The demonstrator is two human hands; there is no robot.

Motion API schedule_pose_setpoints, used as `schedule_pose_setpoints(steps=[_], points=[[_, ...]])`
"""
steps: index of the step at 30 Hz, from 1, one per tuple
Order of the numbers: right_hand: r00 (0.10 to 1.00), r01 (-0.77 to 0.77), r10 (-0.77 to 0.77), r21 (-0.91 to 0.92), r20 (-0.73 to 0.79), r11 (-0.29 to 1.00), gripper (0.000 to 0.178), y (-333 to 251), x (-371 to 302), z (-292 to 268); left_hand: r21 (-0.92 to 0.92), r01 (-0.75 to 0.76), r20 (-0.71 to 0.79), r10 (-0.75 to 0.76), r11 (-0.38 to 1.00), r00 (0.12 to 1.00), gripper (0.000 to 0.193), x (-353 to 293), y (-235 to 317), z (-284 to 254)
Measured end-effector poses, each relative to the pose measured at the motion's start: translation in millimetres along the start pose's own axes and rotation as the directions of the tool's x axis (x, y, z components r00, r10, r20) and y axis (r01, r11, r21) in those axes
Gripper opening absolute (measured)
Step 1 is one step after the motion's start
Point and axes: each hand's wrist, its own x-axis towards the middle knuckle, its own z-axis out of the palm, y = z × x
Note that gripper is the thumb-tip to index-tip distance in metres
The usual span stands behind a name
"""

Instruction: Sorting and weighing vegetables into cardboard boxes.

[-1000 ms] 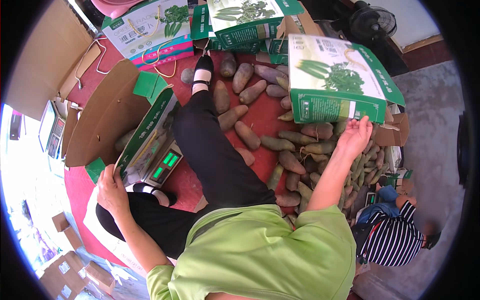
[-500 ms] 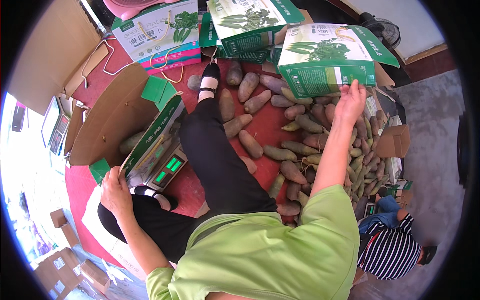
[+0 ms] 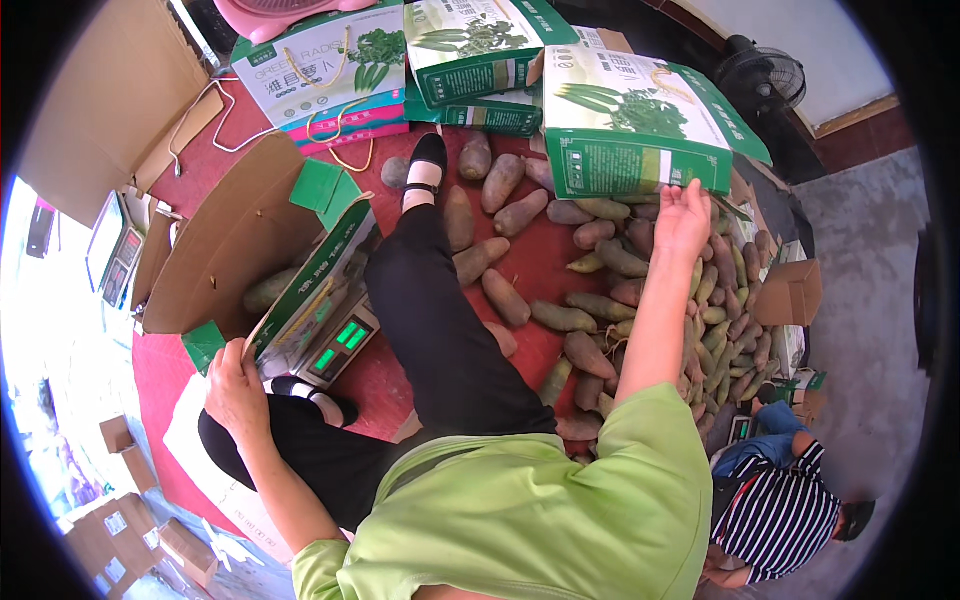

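My left hand (image 3: 238,390) pinches the near corner of an open cardboard carton (image 3: 225,230), whose green printed flap stands up along its right side. A radish lies partly hidden inside this carton. Under the carton sits a digital scale (image 3: 343,345) with lit green figures. My right hand (image 3: 684,220) is stretched forward, its fingers closed on the lower edge of a green-and-white printed carton (image 3: 640,115) with a cord handle. That carton is tilted over the heap of radishes (image 3: 610,300).
More printed cartons (image 3: 475,50) are stacked at the back, beside a pink appliance (image 3: 285,12). A black fan (image 3: 765,75) stands far right. Another person in a striped shirt (image 3: 775,515) is at lower right. A second scale (image 3: 125,250) is at far left.
The printed carton at my right hand has shifted slightly left, and that hand has moved left with it. My left hand keeps its hold on the open carton.
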Motion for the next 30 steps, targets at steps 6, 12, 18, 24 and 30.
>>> schedule_pose_setpoints(steps=[6,12,18,24,30], points=[[0.999,0.035,-0.037,0.108,0.015,0.994,0.005,-37,-13,-13,-0.020,0.000,-0.015,-0.001,1.000,1.000,0.008,0,0,0],[0.991,0.046,-0.074,0.229,0.115,0.972,0.005,-39,-9,11,-0.014,0.008,-0.011,-0.008,1.000,1.000,0.008,1,-1,1],[0.994,-0.054,0.014,0.376,0.107,0.925,0.007,21,63,78,0.000,0.005,-0.017,-0.005,1.000,1.000,0.007,2,0,1],[0.946,-0.322,0.295,0.280,0.135,0.904,0.006,134,105,147,0.022,-0.003,-0.035,0.004,1.000,0.999,0.007,1,-2,3],[0.834,-0.542,0.517,0.108,0.194,0.834,0.048,192,88,163,0.033,-0.002,0.015,0.002,0.999,1.000,0.007,2,-3,6]])
